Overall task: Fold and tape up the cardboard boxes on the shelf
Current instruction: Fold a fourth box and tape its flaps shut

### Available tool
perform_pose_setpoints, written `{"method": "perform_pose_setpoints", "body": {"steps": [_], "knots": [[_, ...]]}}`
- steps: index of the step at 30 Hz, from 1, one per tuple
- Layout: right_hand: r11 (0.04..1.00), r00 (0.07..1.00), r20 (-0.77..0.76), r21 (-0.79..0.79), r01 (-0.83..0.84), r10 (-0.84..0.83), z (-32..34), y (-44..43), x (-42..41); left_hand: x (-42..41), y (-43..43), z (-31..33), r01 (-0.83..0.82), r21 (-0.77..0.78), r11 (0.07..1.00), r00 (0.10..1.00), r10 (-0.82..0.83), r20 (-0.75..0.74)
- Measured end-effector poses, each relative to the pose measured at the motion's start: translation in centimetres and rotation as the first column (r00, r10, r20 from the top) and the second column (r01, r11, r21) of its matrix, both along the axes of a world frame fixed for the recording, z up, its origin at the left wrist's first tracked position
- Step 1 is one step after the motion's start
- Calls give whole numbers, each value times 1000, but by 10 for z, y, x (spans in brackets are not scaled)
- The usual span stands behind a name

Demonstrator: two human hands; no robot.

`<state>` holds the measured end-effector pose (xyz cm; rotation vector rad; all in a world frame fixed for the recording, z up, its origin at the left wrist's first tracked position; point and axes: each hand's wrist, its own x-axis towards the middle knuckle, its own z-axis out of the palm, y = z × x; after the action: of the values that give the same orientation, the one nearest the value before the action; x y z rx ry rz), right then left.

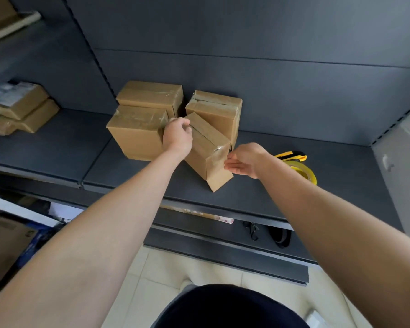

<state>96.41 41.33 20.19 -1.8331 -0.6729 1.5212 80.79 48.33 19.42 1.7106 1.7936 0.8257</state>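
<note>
a small brown cardboard box (208, 147), closed and sealed along its top with clear tape, sits skewed on the dark grey metal shelf (128, 166), just in front of three taped brown cardboard boxes (135, 136).

Taped boxes (149, 119) crowd the shelf (294, 147) behind; tape roll (303, 170) blocks right.

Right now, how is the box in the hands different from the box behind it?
The held box is turned corner-first; the back box stands square to the wall. The left hand and right hand touch the held box; no hand touches the back box. Both are brown cardboard with tape.
</note>
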Motion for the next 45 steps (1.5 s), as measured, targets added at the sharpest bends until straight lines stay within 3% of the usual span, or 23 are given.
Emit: {"method": "perform_pose_setpoints", "body": {"steps": [4,7,11,14,20,26,29,35,45], "knots": [[996,997,46,-57,71,-68,15,9,-4,-5,17,0,72,-35,997,982,-77,-174],[990,986,97,-41,137,-132,20,20,-8,-6,27,0,102,-44,994,974,-109,-198],[971,982,-30,-155,180,-187,27,20,-15,-5,34,-1,120,-91,989,956,-140,-259],[935,923,-224,-246,258,-313,24,23,-25,-5,39,-2,149,-155,977,959,-181,-219],[919,910,-230,-278,280,-346,14,24,-28,-7,46,-5,203,-246,948,941,-258,-219],[940,862,-396,-251,230,-316,14,29,-24,-15,52,-10,202,-351,914,974,-224,-24],[951,908,-322,-238,196,-268,9,31,-26,-17,53,-12,215,-356,910,976,-211,51],[972,987,3,-175,156,-158,-8,28,-36,-12,45,-15,184,-350,919,982,-155,109],[980,993,31,-163,117,-114,-6,23,-29,-10,39,-15,6,-332,943,977,65,203]]}}
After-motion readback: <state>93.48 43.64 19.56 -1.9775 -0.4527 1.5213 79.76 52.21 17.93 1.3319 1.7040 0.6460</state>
